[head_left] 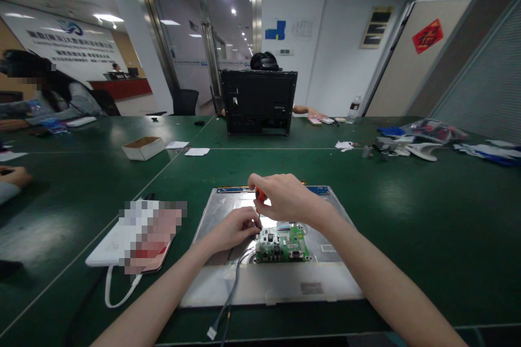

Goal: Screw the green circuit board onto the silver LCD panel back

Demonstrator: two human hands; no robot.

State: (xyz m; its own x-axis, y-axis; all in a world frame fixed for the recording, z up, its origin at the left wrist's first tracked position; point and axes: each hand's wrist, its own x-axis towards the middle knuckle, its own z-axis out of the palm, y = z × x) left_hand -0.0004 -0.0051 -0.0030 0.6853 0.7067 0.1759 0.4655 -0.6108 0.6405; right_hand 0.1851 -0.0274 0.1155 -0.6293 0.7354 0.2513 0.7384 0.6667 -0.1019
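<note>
My right hand [285, 198] grips a screwdriver [259, 193] with an orange-and-black handle, its shaft pointing down. The tip meets the upper left corner of a green circuit board [283, 244]. Close by that corner, my left hand [238, 227] has its fingers pinched together beside the shaft; what they hold, if anything, is hidden. Beneath the board lies a flat metal-backed display panel [337, 276] with a blue strip along its far edge. From the board's left side, a grey cable [234, 287] runs over the panel's near edge to a white plug.
To my left lie a white device [108, 244] and a phone [157, 265] with a white cord. Farther off stand a white box [143, 148] and a black monitor housing [260, 100]. Gloves and small parts [407, 146] lie at right. Other people sit around the green table [407, 217].
</note>
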